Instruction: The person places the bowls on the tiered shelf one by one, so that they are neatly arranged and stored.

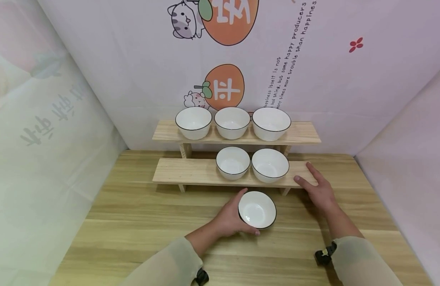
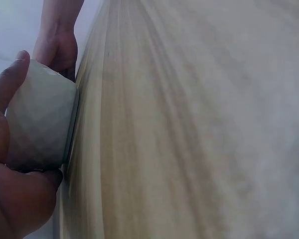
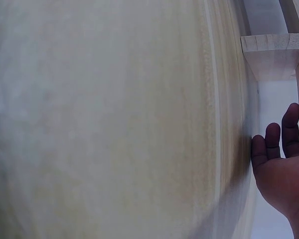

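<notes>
My left hand (image 1: 233,217) holds a white bowl (image 1: 257,209) with a dark rim at its side, thumb at the front and fingers behind. In the left wrist view this bowl (image 2: 42,117) shows a faceted outer wall close to the tabletop; whether it touches is unclear. My right hand (image 1: 321,192) rests at the right end of the lower wooden shelf (image 1: 184,171), thumb and forefinger spread at the board. In the right wrist view the other fingers (image 3: 272,139) are loosely bent beside the shelf, holding nothing. Two white bowls (image 1: 232,163) stand on the lower shelf.
Three more white bowls (image 1: 231,123) stand in a row on the upper shelf (image 1: 303,133). A wooden tabletop (image 1: 134,222) lies below. Printed white walls (image 1: 313,79) enclose the back and both sides. A shelf leg (image 3: 274,44) shows in the right wrist view.
</notes>
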Available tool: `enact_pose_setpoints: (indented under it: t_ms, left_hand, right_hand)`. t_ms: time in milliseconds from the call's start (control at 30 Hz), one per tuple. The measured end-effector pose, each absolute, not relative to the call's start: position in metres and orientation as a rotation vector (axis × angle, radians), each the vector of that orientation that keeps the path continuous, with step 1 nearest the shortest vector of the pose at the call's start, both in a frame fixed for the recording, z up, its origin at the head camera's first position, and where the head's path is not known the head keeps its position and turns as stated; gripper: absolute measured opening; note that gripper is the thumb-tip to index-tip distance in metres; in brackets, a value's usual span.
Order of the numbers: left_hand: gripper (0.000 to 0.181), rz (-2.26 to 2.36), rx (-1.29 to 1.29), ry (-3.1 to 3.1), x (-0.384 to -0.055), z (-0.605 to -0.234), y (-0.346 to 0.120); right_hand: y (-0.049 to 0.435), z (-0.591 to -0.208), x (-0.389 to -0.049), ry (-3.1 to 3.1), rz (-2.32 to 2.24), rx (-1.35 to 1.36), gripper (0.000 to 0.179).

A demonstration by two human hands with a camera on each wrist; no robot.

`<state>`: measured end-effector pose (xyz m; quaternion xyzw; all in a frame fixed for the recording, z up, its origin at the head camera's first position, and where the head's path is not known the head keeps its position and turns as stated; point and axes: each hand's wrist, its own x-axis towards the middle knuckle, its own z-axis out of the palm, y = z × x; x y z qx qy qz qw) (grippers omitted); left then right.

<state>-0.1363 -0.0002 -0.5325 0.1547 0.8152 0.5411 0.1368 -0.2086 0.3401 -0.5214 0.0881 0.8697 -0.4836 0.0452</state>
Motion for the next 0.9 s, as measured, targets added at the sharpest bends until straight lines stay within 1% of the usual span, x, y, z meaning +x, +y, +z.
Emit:
enact_pose_setpoints:
  t_ms: [900]
  left_hand:
    - [0.131, 1.563, 0.505, 2.433, -0.1327, -0.5383, -0.0026]
  right_hand:
    - [0.3396, -0.5188, -0.2080, 2.666, -1.461, 0.269, 0.094]
